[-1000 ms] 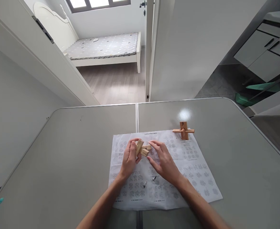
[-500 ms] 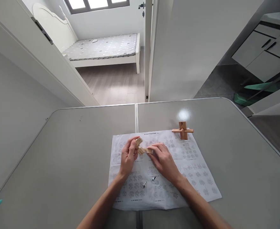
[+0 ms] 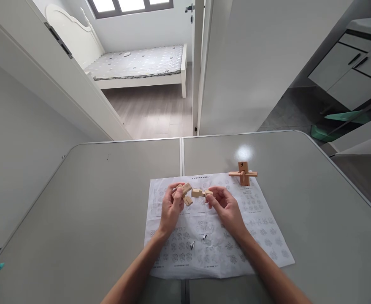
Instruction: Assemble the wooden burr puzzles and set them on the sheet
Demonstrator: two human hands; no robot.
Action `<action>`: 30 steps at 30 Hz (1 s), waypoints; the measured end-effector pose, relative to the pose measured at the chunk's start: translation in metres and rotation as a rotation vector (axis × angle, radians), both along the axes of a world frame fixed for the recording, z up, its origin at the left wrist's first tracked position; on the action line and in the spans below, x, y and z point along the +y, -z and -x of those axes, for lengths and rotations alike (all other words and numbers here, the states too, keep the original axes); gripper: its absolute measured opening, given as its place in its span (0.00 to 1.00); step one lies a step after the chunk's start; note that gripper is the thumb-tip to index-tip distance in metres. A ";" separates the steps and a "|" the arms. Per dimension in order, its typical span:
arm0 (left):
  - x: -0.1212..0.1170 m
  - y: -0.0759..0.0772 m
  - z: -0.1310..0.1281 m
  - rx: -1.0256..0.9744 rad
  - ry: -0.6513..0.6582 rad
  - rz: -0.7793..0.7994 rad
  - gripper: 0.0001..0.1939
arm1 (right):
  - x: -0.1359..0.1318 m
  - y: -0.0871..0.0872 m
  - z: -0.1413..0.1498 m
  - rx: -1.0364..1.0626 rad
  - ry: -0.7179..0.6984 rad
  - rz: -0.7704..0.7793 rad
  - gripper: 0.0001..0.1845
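Between thumb and fingers, my left hand (image 3: 171, 207) grips a cluster of interlocked wooden puzzle pieces (image 3: 187, 188), light in colour, with one block end pointing down to the right. My right hand (image 3: 226, 207) pinches a single notched wooden puzzle piece (image 3: 198, 193), lying roughly level, its left end near the cluster. A narrow gap seems to separate the two. Beneath both hands a white printed sheet (image 3: 204, 270) with rows of small diagrams is spread out. Part of the cluster is hidden by my left fingers.
An assembled wooden cross-shaped puzzle (image 3: 243, 174) stands at the sheet's top right corner. Two small black-and-white objects (image 3: 198, 241) lie on the sheet. The grey table (image 3: 77, 211) has a seam down its middle. Beyond it are a doorway and a bed (image 3: 141, 63).
My right hand has moved right and turned, drawing the notched piece away from the cluster. The left hand still holds the cluster in nearly the same place.
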State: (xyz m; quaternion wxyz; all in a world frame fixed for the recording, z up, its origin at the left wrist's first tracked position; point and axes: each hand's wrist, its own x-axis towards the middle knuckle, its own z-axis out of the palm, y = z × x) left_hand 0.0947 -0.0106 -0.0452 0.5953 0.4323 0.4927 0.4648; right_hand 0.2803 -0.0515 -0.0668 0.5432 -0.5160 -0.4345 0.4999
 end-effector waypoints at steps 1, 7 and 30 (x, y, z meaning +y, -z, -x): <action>0.000 -0.001 0.000 0.011 0.000 -0.002 0.23 | 0.000 -0.002 -0.001 0.029 -0.008 0.007 0.16; -0.001 -0.004 -0.002 0.023 0.009 -0.006 0.26 | 0.002 -0.006 -0.003 0.126 -0.038 0.023 0.15; -0.006 0.003 -0.001 0.037 0.276 -0.065 0.24 | -0.003 0.000 0.004 0.402 -0.371 0.168 0.22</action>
